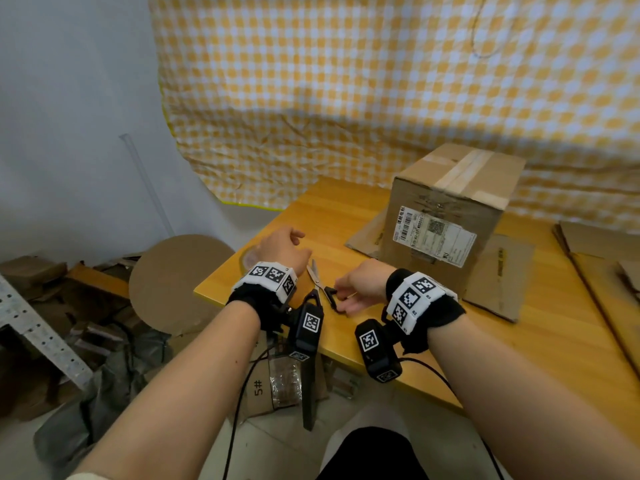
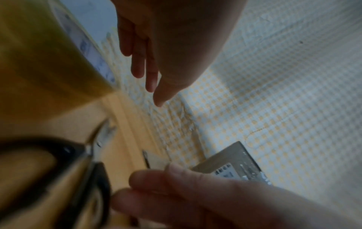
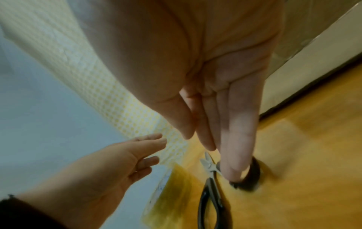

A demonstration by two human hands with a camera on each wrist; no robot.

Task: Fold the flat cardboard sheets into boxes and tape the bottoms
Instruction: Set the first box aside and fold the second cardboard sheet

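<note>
Reaching down with straight fingers, the right hand is touching a handle loop of the black-handled steel scissors, gripping nothing. Left hand is hovering open above the yellowish clear tape roll. Beyond the fingertips, the taped brown cardboard box is standing: probably light, stiff, best held by its edges.

We see a smooth, lightly glossy yellow wooden table. On it stand a matt brown corrugated cardboard box sealed with shiny tan tape, scissors with bright metal blades and glossy black plastic handles, and a translucent yellowish tape roll. A creased, faintly shiny checked cloth hangs behind.
</note>
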